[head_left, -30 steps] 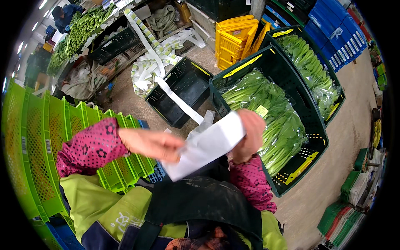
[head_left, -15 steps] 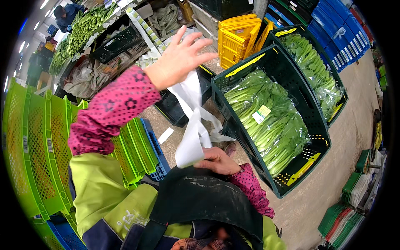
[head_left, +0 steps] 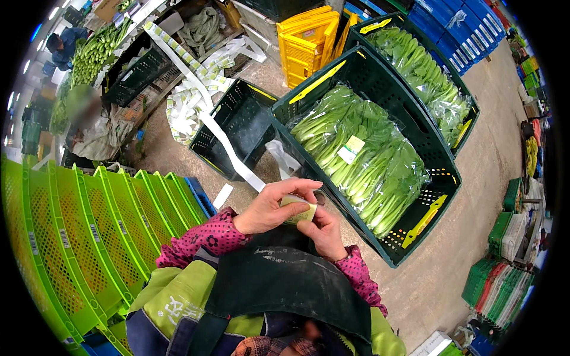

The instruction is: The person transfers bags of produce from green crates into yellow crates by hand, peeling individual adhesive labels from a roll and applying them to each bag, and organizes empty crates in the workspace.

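Note:
In front of my apron, my left hand (head_left: 270, 207) is closed on a pale yellow-green label (head_left: 300, 212), thumb across its face. My right hand (head_left: 326, 232) pinches the label's right side. A long white backing strip (head_left: 228, 145) runs from my left hand up to the far left, still bearing labels at its far end. Just right of my hands stands a dark green crate (head_left: 380, 248) with yellow handles. Bagged leafy greens (head_left: 368, 166) lie inside it, and a label (head_left: 351, 149) is stuck on one bag.
A second crate of bagged greens (head_left: 415, 71) stands behind. Beside the first is a smaller dark crate (head_left: 205, 160), near a heap of label strip (head_left: 184, 113). Lime-green crates (head_left: 77, 219) line the left. Folded yellow crates (head_left: 306, 44) stand farther back. A person (head_left: 65, 47) is far left.
My left hand has come down from its raised, spread position to meet my right hand at the label. The strip, which hung loosely between them, now stretches away to the far left.

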Tool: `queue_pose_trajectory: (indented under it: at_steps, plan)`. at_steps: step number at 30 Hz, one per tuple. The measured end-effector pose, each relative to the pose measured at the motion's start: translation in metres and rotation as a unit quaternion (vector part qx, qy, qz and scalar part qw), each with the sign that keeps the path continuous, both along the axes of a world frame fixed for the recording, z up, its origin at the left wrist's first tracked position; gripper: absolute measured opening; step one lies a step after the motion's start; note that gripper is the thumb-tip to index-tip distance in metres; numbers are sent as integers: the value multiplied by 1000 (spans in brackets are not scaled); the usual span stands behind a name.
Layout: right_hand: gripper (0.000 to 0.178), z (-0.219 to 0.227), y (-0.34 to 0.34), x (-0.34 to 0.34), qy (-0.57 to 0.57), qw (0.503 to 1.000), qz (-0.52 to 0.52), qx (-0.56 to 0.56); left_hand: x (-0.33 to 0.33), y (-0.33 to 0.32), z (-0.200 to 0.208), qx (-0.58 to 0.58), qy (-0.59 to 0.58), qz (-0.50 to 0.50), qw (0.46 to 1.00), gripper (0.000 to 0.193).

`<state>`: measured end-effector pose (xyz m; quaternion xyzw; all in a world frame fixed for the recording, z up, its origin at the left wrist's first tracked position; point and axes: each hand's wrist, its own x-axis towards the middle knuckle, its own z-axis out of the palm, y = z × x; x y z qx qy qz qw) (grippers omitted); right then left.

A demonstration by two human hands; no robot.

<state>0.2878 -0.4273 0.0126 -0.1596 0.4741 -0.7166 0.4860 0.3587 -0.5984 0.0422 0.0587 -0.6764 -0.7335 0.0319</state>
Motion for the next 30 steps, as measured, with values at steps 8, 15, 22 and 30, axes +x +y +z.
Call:
queue_pose_trajectory:
  at_steps: [8,15,22,30]
  plan:
    - [21,-3,4,0,132,978,-152,58,-8,18,-17,131,-42,54,989,41]
    - [30,1,9,-13,68,973,-207,74,-16,30,-16,47,-47,124,990,26]
    - [15,-1,28,-25,113,969,-201,84,-29,37,-13,-158,39,100,981,26]
    - [9,12,60,-99,349,853,-306,237,-38,34,-20,-108,-71,48,990,23]
